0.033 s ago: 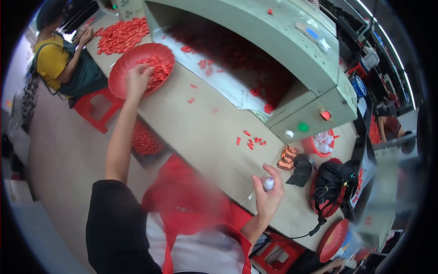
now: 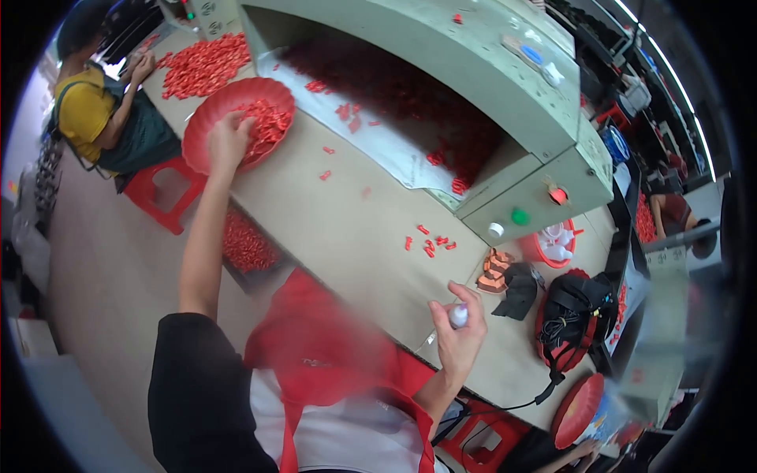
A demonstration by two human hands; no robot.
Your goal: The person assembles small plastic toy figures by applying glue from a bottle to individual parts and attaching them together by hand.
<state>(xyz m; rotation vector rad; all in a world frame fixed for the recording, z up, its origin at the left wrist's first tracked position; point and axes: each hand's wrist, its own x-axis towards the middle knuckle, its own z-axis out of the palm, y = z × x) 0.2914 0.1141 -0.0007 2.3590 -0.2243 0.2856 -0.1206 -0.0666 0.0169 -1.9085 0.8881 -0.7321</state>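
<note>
My left hand (image 2: 229, 143) reaches into a red fluted bowl (image 2: 199, 130) at the far left of the table. Its fingers are curled by a heap of small red plastic pieces (image 2: 270, 120); what lies between the fingertips is hidden. Near the front edge of the table, my right hand (image 2: 461, 335) is wrapped round a small white squeeze bottle (image 2: 458, 316) with a purplish tip. Several loose red pieces (image 2: 430, 244) lie on the table beyond that hand. A few more red pieces (image 2: 326, 175) are scattered closer to the bowl.
A pale green machine housing (image 2: 441, 71) spans the back, red pieces inside its opening. At right are a red tub of bottles (image 2: 538, 252), orange-and-black cloth (image 2: 494, 272) and a black bag (image 2: 579, 315). A seated person (image 2: 87, 110) works at far left. A bin of red pieces (image 2: 248, 240) stands below.
The view has shifted slightly. My left hand has moved a little to the left inside the bowl. My right hand keeps its hold on the bottle.
</note>
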